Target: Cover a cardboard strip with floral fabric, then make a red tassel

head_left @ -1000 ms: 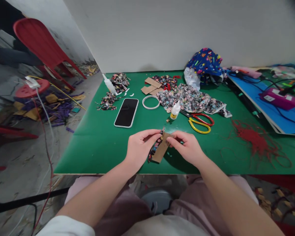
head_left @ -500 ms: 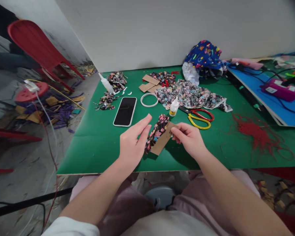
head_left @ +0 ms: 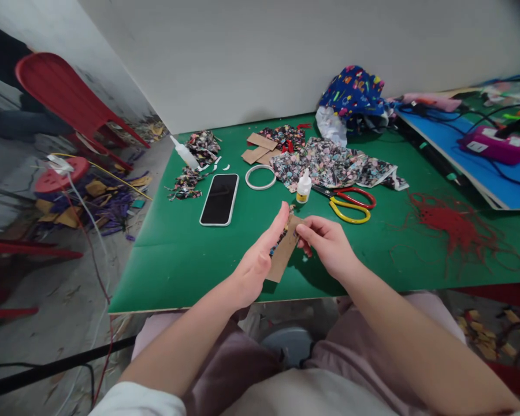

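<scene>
Right hand (head_left: 329, 248) pinching cardboard strip (head_left: 283, 258), left hand (head_left: 257, 263) flat against it

The green desk (head_left: 177, 260) carries a dark phone (head_left: 219, 199). Left of the phone lie fabric scraps (head_left: 186, 184). Just right of it lies a white ring (head_left: 260, 177), then a glue bottle (head_left: 304, 189), scissors (head_left: 351, 205) and, far right, tangled red thread (head_left: 455, 225). Behind the ring lie cardboard pieces (head_left: 255, 151) and patterned fabric (head_left: 329, 167).

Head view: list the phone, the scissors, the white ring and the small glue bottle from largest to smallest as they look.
1. phone and scissors: too close to rank. The scissors reach longer, but the phone fills more area.
2. white ring
3. glue bottle, the smallest
All four lie at about the same distance from the camera.
</scene>
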A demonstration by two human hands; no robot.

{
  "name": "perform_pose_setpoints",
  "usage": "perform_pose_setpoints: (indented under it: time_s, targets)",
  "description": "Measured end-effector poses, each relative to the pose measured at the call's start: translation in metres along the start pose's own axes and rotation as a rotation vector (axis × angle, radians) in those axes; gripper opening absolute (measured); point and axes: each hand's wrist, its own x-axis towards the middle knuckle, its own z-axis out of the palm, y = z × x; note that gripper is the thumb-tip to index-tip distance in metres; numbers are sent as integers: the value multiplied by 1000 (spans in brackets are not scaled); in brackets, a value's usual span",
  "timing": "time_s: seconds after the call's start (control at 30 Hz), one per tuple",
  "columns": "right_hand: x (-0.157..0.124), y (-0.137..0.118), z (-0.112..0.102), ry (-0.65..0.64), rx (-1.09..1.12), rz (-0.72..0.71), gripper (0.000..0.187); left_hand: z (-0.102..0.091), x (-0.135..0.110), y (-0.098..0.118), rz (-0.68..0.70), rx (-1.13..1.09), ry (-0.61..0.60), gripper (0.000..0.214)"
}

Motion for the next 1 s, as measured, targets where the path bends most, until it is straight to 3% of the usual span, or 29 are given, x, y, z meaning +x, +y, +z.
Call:
perform_pose_setpoints:
  time_s: [0.13, 0.27, 0.33, 0.43, 0.67, 0.9, 1.0]
  targets:
    - [0, -1, 1, 26, 4, 11, 31, 2, 3, -9, 61, 83, 91, 69]
    - [1, -2, 1, 71, -31, -2, 31, -5, 5, -11, 82, 513, 442, 39]
    - [2, -1, 2, 81, -43, -17, 31, -9, 5, -9, 64, 666, 544, 28]
    - [2, 1, 2, 80, -67, -34, 31, -9, 5, -6, 28, 728, 520, 21]
    - [1, 3, 3, 65, -81, -52, 30, -6, 5, -3, -159, 619, 503, 17]
    - [-1, 3, 2, 57, -72, -57, 28, -8, 6, -9, -261, 294, 459, 24]
    - [0, 3, 0, 125, 9, -126, 26, -10, 6, -9, -249, 171, 450, 21]
